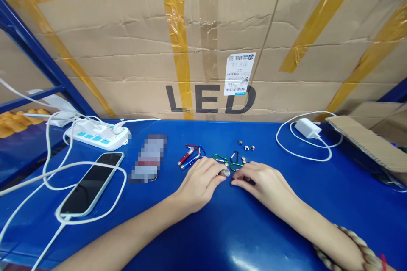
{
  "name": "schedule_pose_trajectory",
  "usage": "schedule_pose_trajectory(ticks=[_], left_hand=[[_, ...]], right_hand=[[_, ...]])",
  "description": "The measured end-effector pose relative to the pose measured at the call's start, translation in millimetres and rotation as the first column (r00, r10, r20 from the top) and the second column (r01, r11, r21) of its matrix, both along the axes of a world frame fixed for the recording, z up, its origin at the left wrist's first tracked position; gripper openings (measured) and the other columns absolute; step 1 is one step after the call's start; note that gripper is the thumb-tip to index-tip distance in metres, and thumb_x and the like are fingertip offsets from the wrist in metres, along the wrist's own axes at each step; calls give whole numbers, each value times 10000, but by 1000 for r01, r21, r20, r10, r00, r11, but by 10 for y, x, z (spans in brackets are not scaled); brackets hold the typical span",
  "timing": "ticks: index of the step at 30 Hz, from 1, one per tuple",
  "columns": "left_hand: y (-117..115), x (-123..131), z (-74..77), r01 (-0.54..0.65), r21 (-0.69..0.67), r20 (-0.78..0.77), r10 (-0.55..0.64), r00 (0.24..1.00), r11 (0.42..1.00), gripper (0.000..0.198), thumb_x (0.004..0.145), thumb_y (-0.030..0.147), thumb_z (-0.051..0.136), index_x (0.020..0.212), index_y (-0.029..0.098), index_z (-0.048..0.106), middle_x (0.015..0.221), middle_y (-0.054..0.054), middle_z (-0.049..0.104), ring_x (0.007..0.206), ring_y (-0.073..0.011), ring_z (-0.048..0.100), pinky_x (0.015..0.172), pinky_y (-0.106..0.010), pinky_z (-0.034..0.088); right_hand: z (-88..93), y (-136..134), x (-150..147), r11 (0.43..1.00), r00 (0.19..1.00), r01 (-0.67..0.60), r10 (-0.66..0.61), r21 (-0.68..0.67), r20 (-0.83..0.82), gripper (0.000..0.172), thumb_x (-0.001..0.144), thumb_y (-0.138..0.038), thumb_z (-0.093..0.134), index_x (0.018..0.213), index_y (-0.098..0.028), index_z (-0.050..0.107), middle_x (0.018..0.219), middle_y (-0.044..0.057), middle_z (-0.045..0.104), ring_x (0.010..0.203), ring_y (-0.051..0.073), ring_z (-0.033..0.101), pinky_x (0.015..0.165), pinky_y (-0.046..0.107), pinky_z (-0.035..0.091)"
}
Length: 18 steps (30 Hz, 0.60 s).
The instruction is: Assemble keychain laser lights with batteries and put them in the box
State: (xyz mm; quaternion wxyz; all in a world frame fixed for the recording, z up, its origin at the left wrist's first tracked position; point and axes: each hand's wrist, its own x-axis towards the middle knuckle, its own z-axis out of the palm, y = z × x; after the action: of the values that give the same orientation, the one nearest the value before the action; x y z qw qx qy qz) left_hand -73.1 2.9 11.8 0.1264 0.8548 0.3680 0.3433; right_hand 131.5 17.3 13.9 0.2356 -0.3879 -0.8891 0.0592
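My left hand (203, 180) is pinched around a small round silvery piece (225, 172), whose flat end shows past the fingertips. Close by on the right, my right hand (265, 180) has its thumb and forefinger drawn together; whatever lies between them is too small to make out. Just beyond the fingers lie a green carabiner (220, 158), a second green carabiner (235, 167) and a black carabiner (234, 156). A red mini flashlight (186, 158) and a blue mini flashlight (190, 161), with carabiners attached, rest beyond my left hand. Several small silvery parts (246, 148) are scattered behind.
A phone (92, 184) with looping white cables and a power strip (100, 135) occupy the left of the blue table (203, 237). A pixelated flat object (149, 159) lies nearer. At right are a white charger (308, 128) and cardboard flap (365, 144). A large carton (136, 59) stands behind.
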Motion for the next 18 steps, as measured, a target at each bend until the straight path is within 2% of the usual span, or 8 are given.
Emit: schedule_pose_trajectory(ticks=[4, 7, 11, 14, 18], left_hand=[[3, 3, 0, 11, 27, -13, -10, 1000, 1000, 299, 980, 261, 334, 935, 138, 603, 839, -82, 653, 760, -200, 539, 712, -322, 436], [1, 5, -9, 22, 41, -34, -21, 999, 999, 347, 984, 312, 320, 907, 143, 613, 766, -71, 650, 710, -199, 524, 668, -316, 437], [-1, 5, -31, 44, 46, -62, -41, 997, 998, 396, 989, 339, 295, 869, 150, 622, 706, -57, 642, 673, -189, 513, 637, -299, 437], [-3, 4, -40, 52, 42, -77, -49, 996, 998, 402, 989, 340, 297, 857, 155, 629, 700, -53, 638, 676, -184, 520, 644, -292, 445], [-9, 10, -27, 47, 39, -84, -44, 996, 998, 414, 989, 343, 290, 862, 154, 637, 699, -54, 627, 675, -181, 532, 630, -284, 449]], right_hand=[[74, -50, -27, 988, 969, 13, 25, 154, -246, 150, 910, -238, 515, 897, -198, 659, 847, 39, 711, 753, 165, 651, 688, 285, 526], [140, -109, -52, 957, 922, 6, 107, 292, -372, 107, 873, -167, 568, 934, -193, 652, 854, 47, 712, 745, 161, 653, 689, 288, 530], [177, -161, -80, 940, 910, -76, 202, 334, -362, 94, 852, -159, 603, 913, -198, 661, 816, 28, 721, 713, 144, 666, 670, 274, 548], [173, -161, -91, 941, 913, -96, 213, 324, -349, 99, 872, -194, 579, 884, -213, 675, 790, 19, 724, 704, 147, 676, 697, 290, 565], [159, -143, -85, 953, 923, -116, 208, 280, -324, 122, 885, -225, 563, 887, -207, 684, 850, 42, 706, 756, 142, 670, 701, 267, 569]])
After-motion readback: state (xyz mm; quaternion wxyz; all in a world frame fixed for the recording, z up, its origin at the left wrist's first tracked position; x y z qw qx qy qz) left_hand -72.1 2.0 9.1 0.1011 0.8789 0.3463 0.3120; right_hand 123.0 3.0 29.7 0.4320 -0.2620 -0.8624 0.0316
